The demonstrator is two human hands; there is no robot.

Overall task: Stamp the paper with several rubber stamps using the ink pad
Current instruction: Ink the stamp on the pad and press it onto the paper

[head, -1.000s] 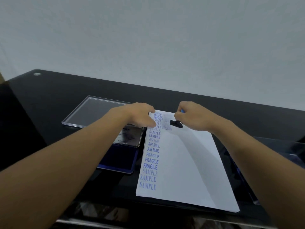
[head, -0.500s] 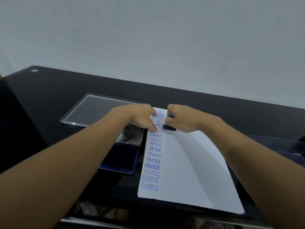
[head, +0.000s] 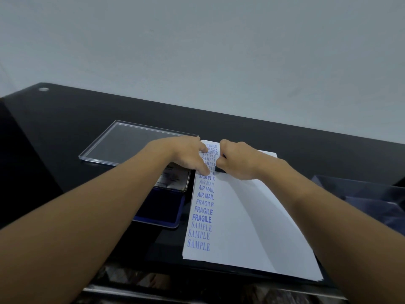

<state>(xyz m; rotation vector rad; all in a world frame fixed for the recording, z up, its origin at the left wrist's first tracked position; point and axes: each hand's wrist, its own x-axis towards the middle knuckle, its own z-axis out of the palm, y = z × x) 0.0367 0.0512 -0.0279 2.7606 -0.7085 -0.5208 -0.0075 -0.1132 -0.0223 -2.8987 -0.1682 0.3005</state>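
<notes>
A clear acrylic sheet (head: 131, 143) lies far left on the black desk (head: 306, 150). Beside it the ink pad (head: 162, 208) sits open, just left of the paper (head: 252, 216). The left hand (head: 186, 154) spreads its fingers flat on the column of blue imprints, pinning the sheet. The right hand (head: 238, 160) is closed around a small black rubber stamp (head: 220, 169), pressing it near the top. This looks like mid-impression; next comes a straight lift, then re-inking.
</notes>
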